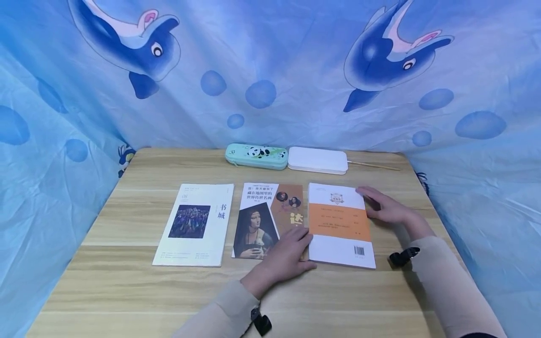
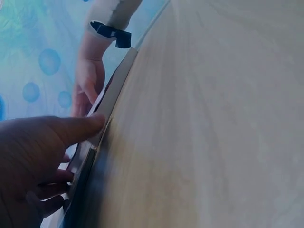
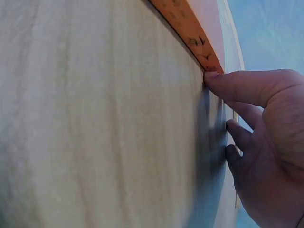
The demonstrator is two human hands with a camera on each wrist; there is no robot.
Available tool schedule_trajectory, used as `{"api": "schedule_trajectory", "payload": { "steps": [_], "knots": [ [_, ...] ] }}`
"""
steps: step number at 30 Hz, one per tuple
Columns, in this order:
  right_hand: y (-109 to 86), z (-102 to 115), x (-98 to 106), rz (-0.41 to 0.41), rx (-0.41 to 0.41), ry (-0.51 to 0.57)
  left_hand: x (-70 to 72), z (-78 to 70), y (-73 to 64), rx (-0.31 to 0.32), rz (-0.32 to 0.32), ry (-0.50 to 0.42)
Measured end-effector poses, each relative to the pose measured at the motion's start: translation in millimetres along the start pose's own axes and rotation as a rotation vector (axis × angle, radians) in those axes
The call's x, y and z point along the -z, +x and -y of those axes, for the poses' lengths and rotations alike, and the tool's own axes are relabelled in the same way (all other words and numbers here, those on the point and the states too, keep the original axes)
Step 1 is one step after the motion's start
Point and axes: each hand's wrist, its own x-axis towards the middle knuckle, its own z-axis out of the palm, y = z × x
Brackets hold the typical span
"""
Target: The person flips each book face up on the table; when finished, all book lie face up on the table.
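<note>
Three books lie side by side on a wooden table: a white one with a purple picture, a middle one with a portrait painting, and an orange-and-white one on the right. My left hand rests flat on the middle book's lower right corner, with its fingertips against the orange book's left edge. My right hand lies along that book's right side, fingers over its upper right corner. In the right wrist view its thumb presses the orange edge.
At the back of the table lie a green panda pencil case, a white flat box and a thin wooden stick. A blue dolphin-print cloth hangs behind and on both sides.
</note>
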Motion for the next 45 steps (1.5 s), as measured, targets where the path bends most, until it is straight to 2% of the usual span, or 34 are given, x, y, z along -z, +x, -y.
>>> {"api": "schedule_trajectory", "payload": {
  "steps": [5,7,13,18,26,31,35,37,41,45],
  "knots": [
    [-5.2,-6.0,-2.0,-0.059,0.004,0.033,-2.6,-3.2,1.5,0.014,-0.022,0.008],
    [-6.9,-8.1,-2.6,-0.083,0.001,0.035,-2.6,-3.4,2.0,0.02,-0.03,-0.012],
    [-9.7,-12.7,-3.0,-0.156,0.068,0.041,-4.2,-0.6,3.7,0.023,-0.04,-0.088],
    [-10.8,-14.6,-2.8,-0.186,0.059,0.063,-5.6,0.4,4.3,0.021,-0.036,-0.117],
    [-13.1,-10.3,0.3,-0.203,-0.022,0.149,-7.5,-4.9,3.8,0.024,-0.029,-0.07],
    [-17.1,-5.5,-0.2,-0.253,-0.021,0.18,-9.6,-10.5,4.0,0.021,-0.072,-0.014],
    [-20.6,-1.3,0.5,-0.317,0.051,0.219,-9.7,-13.6,4.5,0.011,-0.108,-0.002],
    [-22.0,2.3,2.3,-0.343,0.102,0.243,-9.1,-15.2,4.3,0.019,-0.107,-0.016],
    [-23.4,11.9,7.4,-0.37,0.197,0.312,-5.7,-17.5,3.7,0.031,-0.112,-0.083],
    [-20.8,22.8,13.9,-0.365,0.322,0.45,-0.6,-19.2,5.0,0.01,-0.126,-0.186]
  ]
}}
